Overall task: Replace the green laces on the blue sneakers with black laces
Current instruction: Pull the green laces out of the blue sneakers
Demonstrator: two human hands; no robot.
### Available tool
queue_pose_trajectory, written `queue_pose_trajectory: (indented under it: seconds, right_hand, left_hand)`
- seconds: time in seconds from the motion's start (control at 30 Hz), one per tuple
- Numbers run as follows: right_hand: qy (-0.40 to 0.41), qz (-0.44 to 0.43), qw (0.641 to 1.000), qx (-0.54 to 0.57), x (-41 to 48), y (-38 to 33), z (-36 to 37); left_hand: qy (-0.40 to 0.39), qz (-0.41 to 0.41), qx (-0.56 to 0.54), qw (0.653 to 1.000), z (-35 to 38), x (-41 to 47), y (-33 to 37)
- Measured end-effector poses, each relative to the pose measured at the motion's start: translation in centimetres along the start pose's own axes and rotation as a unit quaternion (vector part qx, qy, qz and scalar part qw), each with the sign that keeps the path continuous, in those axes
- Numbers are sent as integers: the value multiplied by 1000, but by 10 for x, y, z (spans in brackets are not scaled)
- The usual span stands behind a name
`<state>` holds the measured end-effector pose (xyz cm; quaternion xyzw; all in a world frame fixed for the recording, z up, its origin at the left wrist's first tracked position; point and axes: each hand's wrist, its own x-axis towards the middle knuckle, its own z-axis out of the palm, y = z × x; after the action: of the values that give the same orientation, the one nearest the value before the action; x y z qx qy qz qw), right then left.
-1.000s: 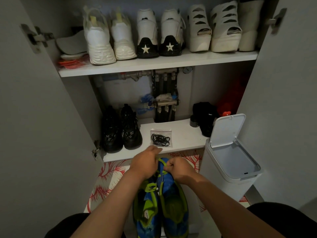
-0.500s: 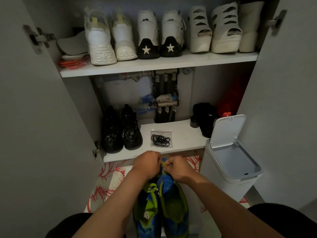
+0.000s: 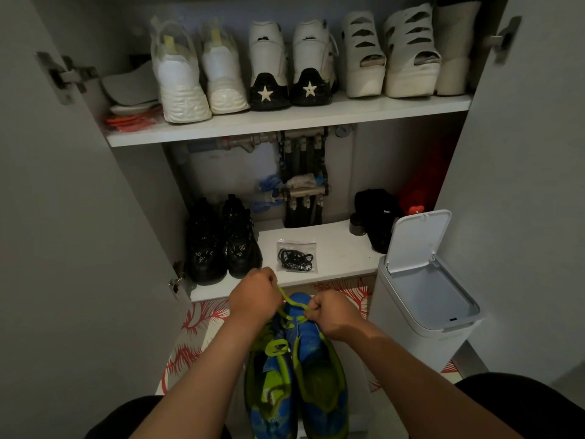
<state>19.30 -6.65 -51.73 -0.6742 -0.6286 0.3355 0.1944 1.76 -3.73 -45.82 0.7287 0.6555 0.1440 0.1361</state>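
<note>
Now left hand and right hand, knuckles up, fists around green lace above sneakers.

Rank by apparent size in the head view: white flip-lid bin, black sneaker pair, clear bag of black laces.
1. White plastic flip-lid bin, also nearer the camera.
2. Black chunky sneaker pair.
3. Clear plastic bag of black laces.

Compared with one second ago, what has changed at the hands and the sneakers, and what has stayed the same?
The left hand moved left and the right hand slightly right, so they have drawn apart. A stretch of green lace, held by both, now shows between them above the blue sneakers. Nothing was let go. The bag of black laces and the open bin stayed put.
</note>
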Motion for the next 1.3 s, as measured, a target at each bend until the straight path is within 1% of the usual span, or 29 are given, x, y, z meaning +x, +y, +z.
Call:
queue_pose_trajectory:
  seconds: [0.07, 0.13, 0.17, 0.23, 0.3, 0.37, 0.47, 0.53, 0.6, 0.7, 0.83, 0.93, 1.03, 1.13, 1.2, 1.3]
  right_hand:
    - [-1, -4, 1000, 0, -1, -1, -1]
    - [3, -5, 1000, -1, -2, -3, -2]
    - [7, -6, 1000, -1, -2, -4, -2]
    - [17, -9, 1000, 3, -3, -6, -3]
    - [26, -11, 1000, 10, -4, -7, -4]
    - [25, -19, 999, 12, -5, -8, -4]
    - [12, -15, 1000, -2, -7, -7, -4]
    - [-12, -19, 999, -25, -8, -6, -3]
    - [-25, -14, 998, -51, -9, -4, -2]
    - [-21, 1, 999, -50, -7, -1, -2]
    - [-24, 7, 999, -46, -5, 1, -2]
    - [-23, 9, 999, -49, -5, 1, -2]
    - [-25, 6, 998, -58, -5, 2, -3]
    - [-18, 8, 998, -65, -5, 4, -2]
    - [-14, 10, 998, -67, -4, 4, -1]
    - [-8, 0, 996, -84, -3, 3, 0]
  left_hand:
    - [-52, 56, 14, 997, 4, -1, -4]
    - [-92, 129, -18, 987, 7, -3, 0]
    - [-112, 151, -35, 982, 8, -5, 4]
    - [-137, 163, -40, 976, 11, -6, 9]
    - [-131, 164, 8, 978, 11, -6, 11]
    - [-116, 148, 34, 982, 9, -6, 10]
    - [-116, 126, 33, 985, 9, -6, 10]
    - [-122, 121, 37, 984, 11, -8, 12]
    - [-110, 112, 58, 986, 12, -7, 11]
    - [-96, 69, 101, 988, 9, -3, 3]
    - [-102, 19, 113, 988, 5, 1, -2]
    - [-55, -15, 115, 992, 4, 0, -1]
    - [10, -61, 83, 995, -3, 3, -1]
    - [46, -77, 74, 993, -10, 6, -4]
    - [26, -70, 101, 992, -9, 4, -5]
    - [-40, -47, 121, 991, -4, 0, -7]
